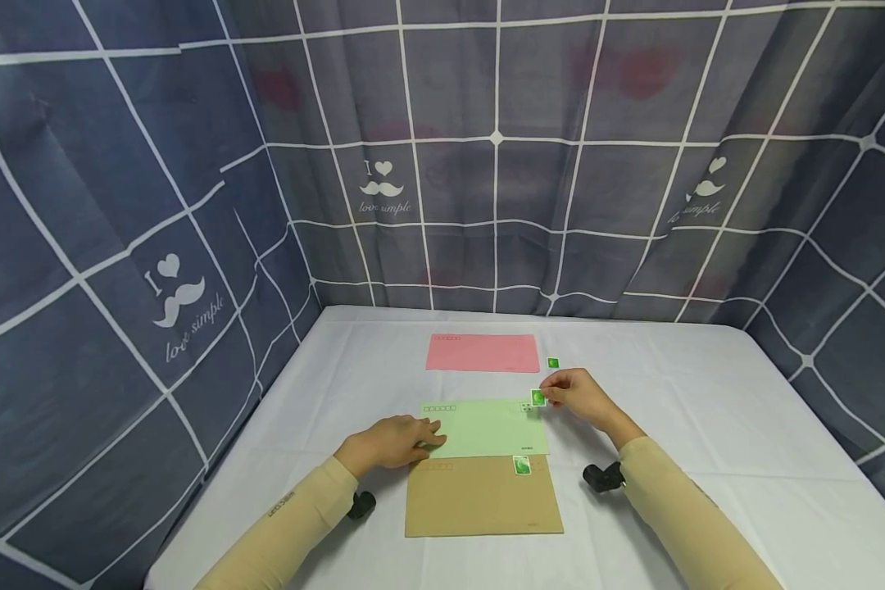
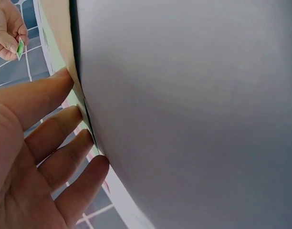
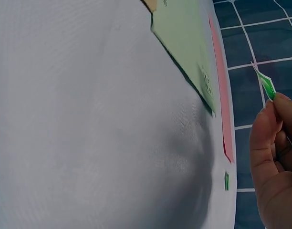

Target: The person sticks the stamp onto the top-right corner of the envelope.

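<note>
A light green envelope (image 1: 479, 430) lies on the white table, its lower edge meeting a brown envelope (image 1: 479, 504). My left hand (image 1: 394, 442) rests at the green envelope's left edge, fingers spread and fairly straight; the left wrist view shows the fingertips touching the paper edges. Between thumb and fingers, my right hand (image 1: 578, 397) pinches a small green stamp (image 3: 266, 86) with a white border. In the head view it is held by the green envelope's upper right corner, where a small printed mark (image 1: 526, 407) shows. Another green stamp (image 1: 522, 465) sits on the brown envelope's upper right corner.
Farther back lies a pink envelope (image 1: 483, 353), with a loose green stamp (image 1: 553, 363) just off its lower right corner. The white tablecloth (image 1: 708, 393) covers the table. Dark checked curtains (image 1: 457, 188) enclose the back and sides. A black wrist-worn device (image 1: 603, 478) sits under the right forearm.
</note>
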Motion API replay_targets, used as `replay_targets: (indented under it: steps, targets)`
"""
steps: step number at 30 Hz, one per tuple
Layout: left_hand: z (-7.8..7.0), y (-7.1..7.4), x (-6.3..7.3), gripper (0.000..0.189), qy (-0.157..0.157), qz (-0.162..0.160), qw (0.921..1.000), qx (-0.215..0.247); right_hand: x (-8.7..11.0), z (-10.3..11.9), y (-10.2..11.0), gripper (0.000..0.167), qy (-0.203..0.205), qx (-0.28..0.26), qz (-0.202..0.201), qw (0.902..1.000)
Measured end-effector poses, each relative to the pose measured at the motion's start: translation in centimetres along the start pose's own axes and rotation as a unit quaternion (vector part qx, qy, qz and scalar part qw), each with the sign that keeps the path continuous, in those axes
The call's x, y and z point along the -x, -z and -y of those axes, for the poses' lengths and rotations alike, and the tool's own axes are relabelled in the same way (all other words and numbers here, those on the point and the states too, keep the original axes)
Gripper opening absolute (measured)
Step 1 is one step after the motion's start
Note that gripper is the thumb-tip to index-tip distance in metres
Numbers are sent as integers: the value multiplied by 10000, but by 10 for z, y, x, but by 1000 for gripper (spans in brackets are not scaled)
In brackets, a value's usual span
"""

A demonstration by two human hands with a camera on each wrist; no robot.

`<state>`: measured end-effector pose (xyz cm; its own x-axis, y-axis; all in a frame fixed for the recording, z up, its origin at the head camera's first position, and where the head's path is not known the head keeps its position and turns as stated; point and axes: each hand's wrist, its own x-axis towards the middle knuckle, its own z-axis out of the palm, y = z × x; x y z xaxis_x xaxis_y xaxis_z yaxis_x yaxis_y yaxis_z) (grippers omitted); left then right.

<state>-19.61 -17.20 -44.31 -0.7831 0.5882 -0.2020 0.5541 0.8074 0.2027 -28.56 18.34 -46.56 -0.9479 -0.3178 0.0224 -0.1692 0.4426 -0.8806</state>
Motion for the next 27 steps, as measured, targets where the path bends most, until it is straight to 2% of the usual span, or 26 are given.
replay_targets:
  steps: [16, 27]
  targets:
    - [1, -1, 0, 41, 5, 6, 10000, 15, -5, 3, -5, 14, -4, -134, 117, 9998]
    - [0, -2, 2, 41, 93, 37, 9999, 26, -7, 6, -9, 14, 199, -270, 255, 9991]
